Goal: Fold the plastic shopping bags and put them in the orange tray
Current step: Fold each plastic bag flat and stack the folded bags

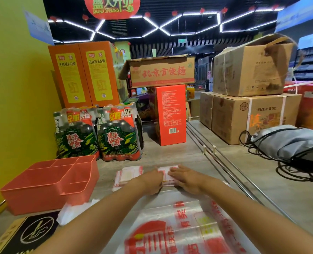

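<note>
A clear plastic shopping bag with red print lies flat on the counter, stretching from the near edge away from me. Its far end is folded over into a thick band. My left hand and my right hand lie side by side on that folded band, fingers pressing down on it. A small stack of folded bags sits just left of my hands. The orange tray, with several compartments, stands at the left and holds nothing that I can see.
Two shrink-wrapped bottle packs and a red box stand behind the work area. Cardboard cartons and a grey bag with black cords fill the right side. A white tissue and a no-smoking sign lie near left.
</note>
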`<action>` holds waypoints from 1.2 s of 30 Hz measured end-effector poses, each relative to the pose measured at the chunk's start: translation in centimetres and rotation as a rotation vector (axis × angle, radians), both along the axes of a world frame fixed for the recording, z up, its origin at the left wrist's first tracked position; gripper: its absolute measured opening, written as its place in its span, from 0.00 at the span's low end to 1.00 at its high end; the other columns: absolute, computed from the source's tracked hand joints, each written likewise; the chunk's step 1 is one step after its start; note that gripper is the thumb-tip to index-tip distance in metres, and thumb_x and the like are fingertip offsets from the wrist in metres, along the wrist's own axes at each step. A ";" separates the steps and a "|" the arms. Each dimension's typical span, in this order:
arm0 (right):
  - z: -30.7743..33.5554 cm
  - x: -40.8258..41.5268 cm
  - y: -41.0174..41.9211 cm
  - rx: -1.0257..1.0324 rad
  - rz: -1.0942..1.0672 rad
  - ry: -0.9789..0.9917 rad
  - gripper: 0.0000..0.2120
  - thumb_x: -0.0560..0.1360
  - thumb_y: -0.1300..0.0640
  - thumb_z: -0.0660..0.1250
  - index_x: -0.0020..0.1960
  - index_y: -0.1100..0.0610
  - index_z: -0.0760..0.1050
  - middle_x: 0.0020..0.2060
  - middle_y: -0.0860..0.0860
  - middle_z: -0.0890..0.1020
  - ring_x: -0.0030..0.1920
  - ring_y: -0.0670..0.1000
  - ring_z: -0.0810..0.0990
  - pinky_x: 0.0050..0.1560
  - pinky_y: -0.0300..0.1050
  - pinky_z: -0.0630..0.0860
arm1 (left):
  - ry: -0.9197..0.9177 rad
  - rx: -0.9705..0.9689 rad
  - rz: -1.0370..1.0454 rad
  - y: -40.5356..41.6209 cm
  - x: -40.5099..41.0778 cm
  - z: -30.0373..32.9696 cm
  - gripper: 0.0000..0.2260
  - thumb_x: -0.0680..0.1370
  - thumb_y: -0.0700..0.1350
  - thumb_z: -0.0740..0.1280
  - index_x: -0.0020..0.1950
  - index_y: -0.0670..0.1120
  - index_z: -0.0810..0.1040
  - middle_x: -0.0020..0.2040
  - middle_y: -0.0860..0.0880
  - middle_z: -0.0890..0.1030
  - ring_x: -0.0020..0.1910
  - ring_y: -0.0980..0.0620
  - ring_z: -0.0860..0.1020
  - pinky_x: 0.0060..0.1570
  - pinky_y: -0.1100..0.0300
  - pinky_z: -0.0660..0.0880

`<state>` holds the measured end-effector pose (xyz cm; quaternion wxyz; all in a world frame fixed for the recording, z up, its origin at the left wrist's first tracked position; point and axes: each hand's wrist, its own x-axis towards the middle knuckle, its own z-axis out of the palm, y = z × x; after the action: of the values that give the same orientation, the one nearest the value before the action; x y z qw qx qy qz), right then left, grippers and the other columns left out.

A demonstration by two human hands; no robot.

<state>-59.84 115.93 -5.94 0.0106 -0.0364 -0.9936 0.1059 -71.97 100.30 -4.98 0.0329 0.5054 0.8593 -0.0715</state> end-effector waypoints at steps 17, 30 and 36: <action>-0.8 -0.5 -1.0 -0.085 -0.060 -0.148 0.39 0.80 0.32 0.53 0.83 0.48 0.43 0.81 0.49 0.38 0.80 0.50 0.34 0.79 0.53 0.42 | -0.125 -0.044 0.091 -0.9 1.5 -1.1 0.31 0.86 0.52 0.51 0.81 0.42 0.36 0.81 0.39 0.38 0.80 0.38 0.53 0.78 0.48 0.54; -1.0 -0.9 -1.7 -0.063 -0.079 -0.185 0.43 0.81 0.32 0.51 0.82 0.56 0.37 0.81 0.51 0.38 0.80 0.49 0.34 0.78 0.50 0.40 | -0.049 0.021 0.030 -1.3 0.8 -2.1 0.31 0.86 0.54 0.49 0.81 0.41 0.37 0.81 0.43 0.35 0.80 0.48 0.35 0.79 0.51 0.38; -1.4 -1.5 -1.9 -0.102 -0.114 -0.191 0.32 0.86 0.43 0.43 0.81 0.58 0.36 0.81 0.53 0.37 0.80 0.49 0.34 0.76 0.43 0.36 | -0.137 0.061 0.087 -0.7 1.3 -3.0 0.31 0.86 0.55 0.46 0.81 0.41 0.38 0.82 0.43 0.37 0.80 0.49 0.36 0.79 0.53 0.39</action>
<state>-61.35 114.00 -7.38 -0.0801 -0.1031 -0.9798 0.1516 -70.64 99.55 -7.98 0.0792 0.4721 0.8779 -0.0091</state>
